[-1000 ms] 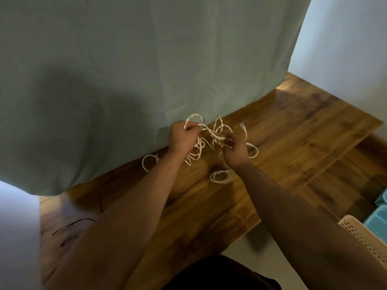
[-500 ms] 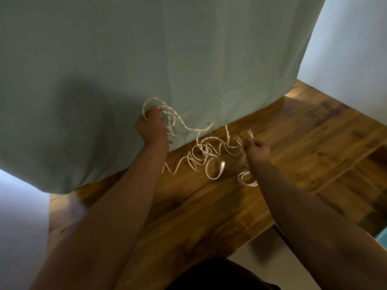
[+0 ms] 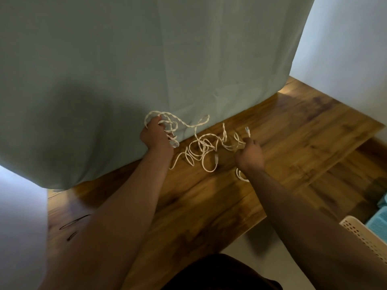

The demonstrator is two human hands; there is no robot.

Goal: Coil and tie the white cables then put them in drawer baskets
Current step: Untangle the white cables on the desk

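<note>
Gripping white cable (image 3: 206,145) loops in my left hand (image 3: 156,136), right hand (image 3: 250,153) pinching near its plug, tangle strung sideways between them

a home room, it seems: grey-green curtain (image 3: 146,59), wooden surface (image 3: 293,143), plain white wall (image 3: 345,38), plastic drawer basket (image 3: 364,237).

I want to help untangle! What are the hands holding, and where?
Both hold the tangled white cable: the left hand grips a bunch of loops, the right hand pinches it near a plug end.
</note>
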